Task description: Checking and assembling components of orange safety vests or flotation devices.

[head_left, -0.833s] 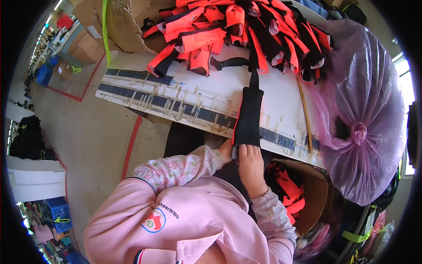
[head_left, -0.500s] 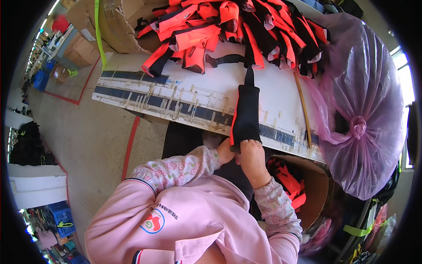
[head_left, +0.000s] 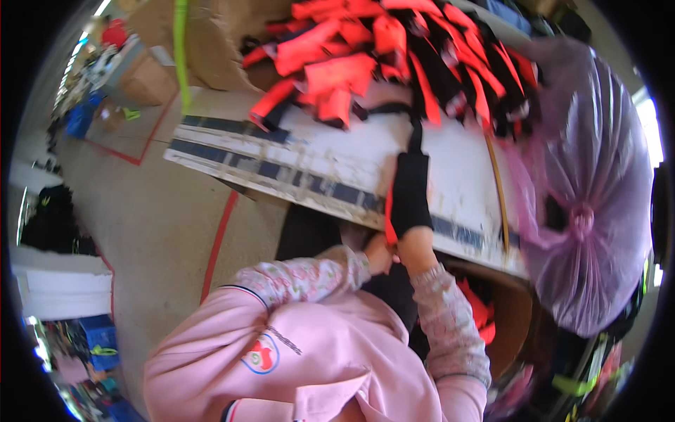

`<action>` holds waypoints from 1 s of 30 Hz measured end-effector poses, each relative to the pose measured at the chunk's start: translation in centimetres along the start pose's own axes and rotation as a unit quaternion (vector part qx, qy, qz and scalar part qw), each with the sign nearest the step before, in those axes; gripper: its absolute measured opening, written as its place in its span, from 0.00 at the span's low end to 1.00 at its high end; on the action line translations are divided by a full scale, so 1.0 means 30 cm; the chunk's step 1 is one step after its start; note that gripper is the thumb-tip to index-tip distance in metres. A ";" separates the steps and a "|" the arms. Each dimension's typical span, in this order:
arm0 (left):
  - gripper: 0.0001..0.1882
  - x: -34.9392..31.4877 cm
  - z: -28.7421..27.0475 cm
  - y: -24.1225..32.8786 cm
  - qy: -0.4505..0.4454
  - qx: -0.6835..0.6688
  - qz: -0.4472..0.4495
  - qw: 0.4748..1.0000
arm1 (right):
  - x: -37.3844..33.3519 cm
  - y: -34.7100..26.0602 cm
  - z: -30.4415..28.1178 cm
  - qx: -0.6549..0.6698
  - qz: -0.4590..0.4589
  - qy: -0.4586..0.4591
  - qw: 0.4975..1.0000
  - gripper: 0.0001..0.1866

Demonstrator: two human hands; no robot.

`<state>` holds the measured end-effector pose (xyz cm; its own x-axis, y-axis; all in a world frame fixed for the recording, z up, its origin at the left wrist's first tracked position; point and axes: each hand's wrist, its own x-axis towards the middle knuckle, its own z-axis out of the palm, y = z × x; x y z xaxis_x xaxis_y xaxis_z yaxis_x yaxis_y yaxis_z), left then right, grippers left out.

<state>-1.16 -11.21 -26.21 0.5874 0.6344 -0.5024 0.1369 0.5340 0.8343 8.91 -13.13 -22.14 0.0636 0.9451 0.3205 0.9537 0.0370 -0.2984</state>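
Note:
A flat, tube-like black fabric sleeve with an orange edge (head_left: 410,188) lies over the near edge of the white worktable (head_left: 337,160). A black strap (head_left: 415,138) runs from its far end toward the pile of orange and black fabric pieces (head_left: 337,74). My right hand (head_left: 418,246) is closed at the sleeve's near end, its fingertips hidden by the fabric. Just left of it and lower, my left hand (head_left: 380,254) is closed at the sleeve's orange lower corner. The hands almost touch, and motion blurs both.
A large tied pink plastic bag (head_left: 598,183) bulges at the table's right end, beside a thin wooden stick (head_left: 498,193). Under the table edge stands an open carton (head_left: 513,323) with orange pieces in it. Another carton (head_left: 214,53) stands at the back left, with a yellow-green strap (head_left: 181,60).
The whole view has shifted, so the scene sits slightly lower and farther right. My right hand has moved up against the sleeve's near end, and its knuckles show less.

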 end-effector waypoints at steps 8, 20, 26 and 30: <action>0.10 -0.015 0.006 -0.055 -0.095 0.036 0.000 0.995 | -0.166 0.018 0.022 0.012 -0.050 -0.070 0.996 0.07; 0.11 0.086 -0.051 -0.129 -0.125 -0.031 0.056 0.990 | -0.130 -0.060 -0.011 0.021 0.048 -0.118 0.992 0.09; 0.09 0.111 -0.070 -0.159 -0.155 0.054 0.089 0.982 | -0.113 -0.062 0.011 0.025 0.110 -0.242 0.964 0.10; 0.10 0.044 -0.081 -0.050 -0.143 0.056 0.049 0.987 | -0.117 -0.023 0.100 0.068 0.157 -0.182 0.968 0.08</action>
<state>-2.53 -9.82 -28.68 0.8016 0.4868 -0.3471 0.1470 0.4023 0.9037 7.15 -15.51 -25.76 0.2136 0.9674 -0.1361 0.8552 -0.2525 -0.4526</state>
